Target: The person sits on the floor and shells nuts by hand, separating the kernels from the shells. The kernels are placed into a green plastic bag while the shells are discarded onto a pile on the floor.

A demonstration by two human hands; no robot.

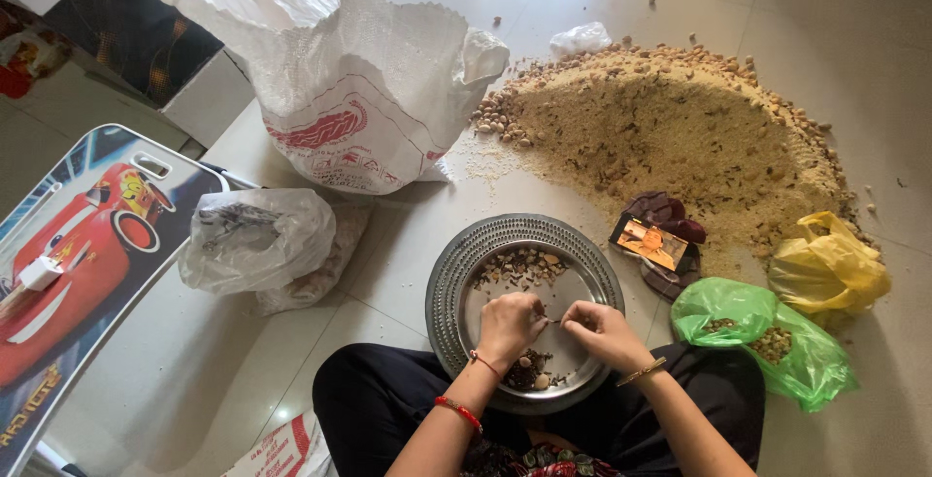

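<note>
Seated on the floor, I sort seeds on a steel plate (pixel 456 273); my left hand (pixel 509 326) and right hand (pixel 600 329) meet, both pinching one small piece (pixel 553 321); next, I judge, it joins the dark pile (pixel 529 370) or the pale one (pixel 519 265).

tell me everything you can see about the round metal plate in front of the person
The metal plate is round, silvery and shiny, with a wide ribbed rim around a smooth, flat centre. It lies flat on the pale tiled floor, its near edge against the person's dark-clothed lap. A small heap of nuts and husk bits sits at its far side, a darker clump at its near side. The left hand and right hand rest over its middle, fingertips pinching small pieces.
</note>
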